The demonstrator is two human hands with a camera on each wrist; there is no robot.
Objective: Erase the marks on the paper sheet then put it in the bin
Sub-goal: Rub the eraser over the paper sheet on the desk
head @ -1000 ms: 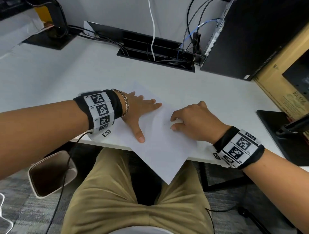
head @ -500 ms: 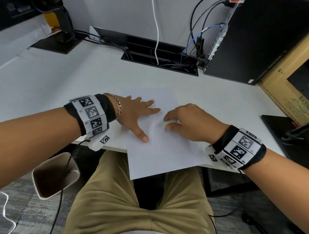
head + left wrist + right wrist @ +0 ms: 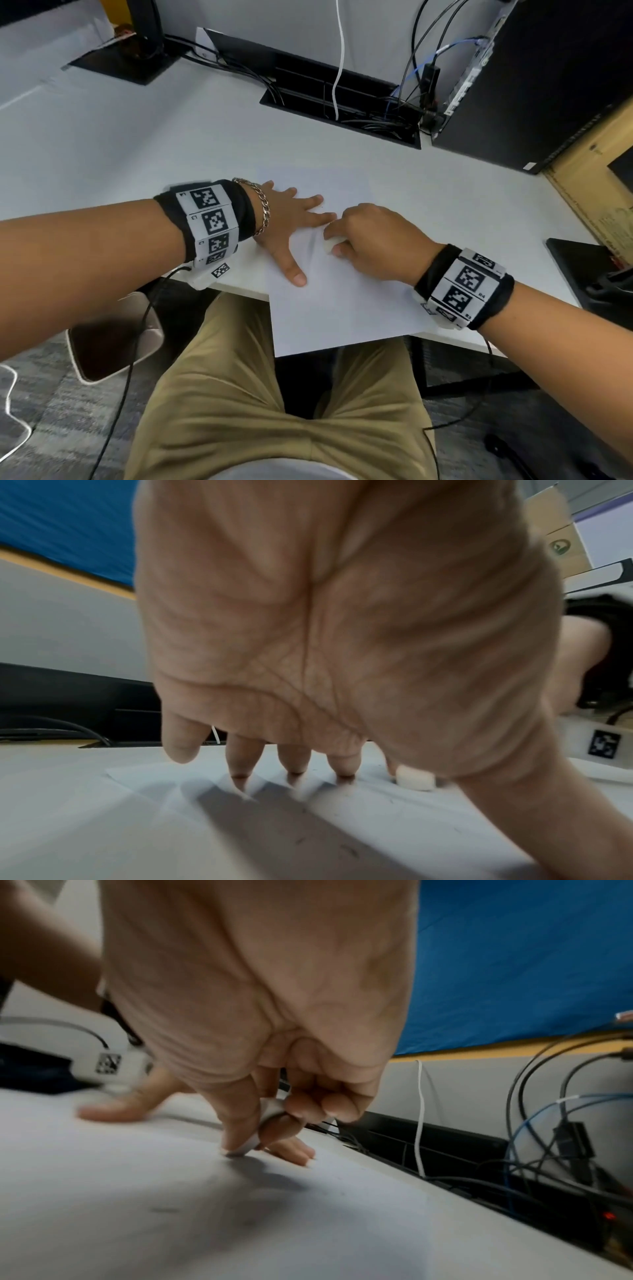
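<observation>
Head view: right hand pinches a white eraser, tip pressed on the paper sheet. Left hand just beside it, fingers spread flat on the sheet. Sheet overhangs the tabletop edge; bin on the floor below the left forearm.

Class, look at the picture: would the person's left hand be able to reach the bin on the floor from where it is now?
Probably yes. The bin stands open on the floor just below the left hand, with only a thin cable crossing it. But that hand presses flat on the paper sheet, so it must lift first.
</observation>
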